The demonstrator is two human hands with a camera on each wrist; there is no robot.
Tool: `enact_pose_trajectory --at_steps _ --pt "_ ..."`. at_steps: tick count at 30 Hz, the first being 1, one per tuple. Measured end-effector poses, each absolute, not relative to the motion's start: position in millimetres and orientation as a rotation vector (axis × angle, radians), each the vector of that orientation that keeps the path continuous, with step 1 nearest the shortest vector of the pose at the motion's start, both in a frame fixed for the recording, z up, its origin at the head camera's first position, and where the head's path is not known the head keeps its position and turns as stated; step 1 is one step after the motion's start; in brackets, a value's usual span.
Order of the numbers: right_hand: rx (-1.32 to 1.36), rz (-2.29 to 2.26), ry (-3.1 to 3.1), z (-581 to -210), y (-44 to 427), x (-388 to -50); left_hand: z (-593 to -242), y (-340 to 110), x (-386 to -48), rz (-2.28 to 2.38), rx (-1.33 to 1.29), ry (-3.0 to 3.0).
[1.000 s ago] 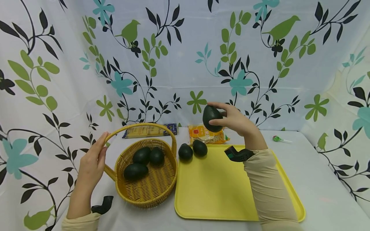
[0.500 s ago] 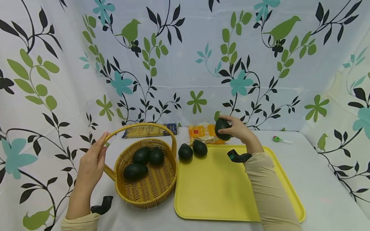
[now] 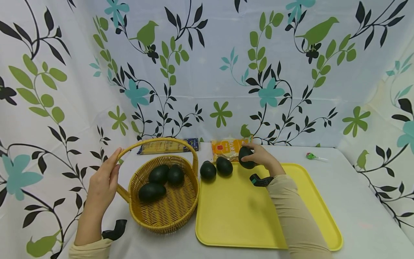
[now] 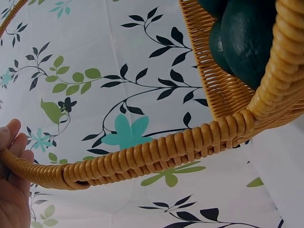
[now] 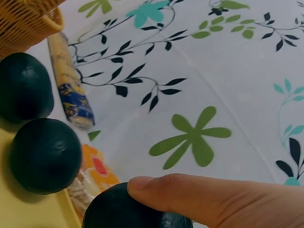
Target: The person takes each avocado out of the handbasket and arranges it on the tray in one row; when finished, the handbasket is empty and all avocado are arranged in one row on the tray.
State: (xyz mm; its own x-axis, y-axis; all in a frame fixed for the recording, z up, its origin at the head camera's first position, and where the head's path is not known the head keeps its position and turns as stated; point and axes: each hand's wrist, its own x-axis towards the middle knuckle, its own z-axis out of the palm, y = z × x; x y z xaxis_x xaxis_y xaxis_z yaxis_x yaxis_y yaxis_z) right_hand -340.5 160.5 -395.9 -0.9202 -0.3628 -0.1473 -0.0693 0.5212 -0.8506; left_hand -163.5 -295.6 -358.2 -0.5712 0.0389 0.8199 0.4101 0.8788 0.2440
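My left hand holds the arched handle of a yellow wicker basket from its left side. Inside the basket lie three dark green avocados. To its right is a yellow tray, with two more avocados side by side at its far left corner. Over the tray's far edge, just right of that pair, my right hand grips another avocado between thumb and fingers. In the right wrist view one finger lies across the top of this avocado; whether it touches the tray I cannot tell.
Behind the tray lies an orange food packet, partly covered by the right hand's avocado. A long blue-and-yellow packet lies behind the basket. A lollipop is at the far right. A patterned curtain closes off the back.
My right hand has lowered its avocado from above the packets down to the tray's far edge. The left hand and the basket have stayed put.
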Motion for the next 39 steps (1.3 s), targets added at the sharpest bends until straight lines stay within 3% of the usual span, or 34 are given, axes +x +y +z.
enact_pose_trajectory --at_steps 24,39 --pt "-0.429 -1.221 2.507 -439.7 138.2 -346.5 -357.9 -294.7 -163.0 -0.516 -0.328 -2.146" --pt "-0.46 -1.238 2.482 -440.3 133.5 -345.9 -356.8 -294.4 -161.7 -0.535 -0.313 -2.153"
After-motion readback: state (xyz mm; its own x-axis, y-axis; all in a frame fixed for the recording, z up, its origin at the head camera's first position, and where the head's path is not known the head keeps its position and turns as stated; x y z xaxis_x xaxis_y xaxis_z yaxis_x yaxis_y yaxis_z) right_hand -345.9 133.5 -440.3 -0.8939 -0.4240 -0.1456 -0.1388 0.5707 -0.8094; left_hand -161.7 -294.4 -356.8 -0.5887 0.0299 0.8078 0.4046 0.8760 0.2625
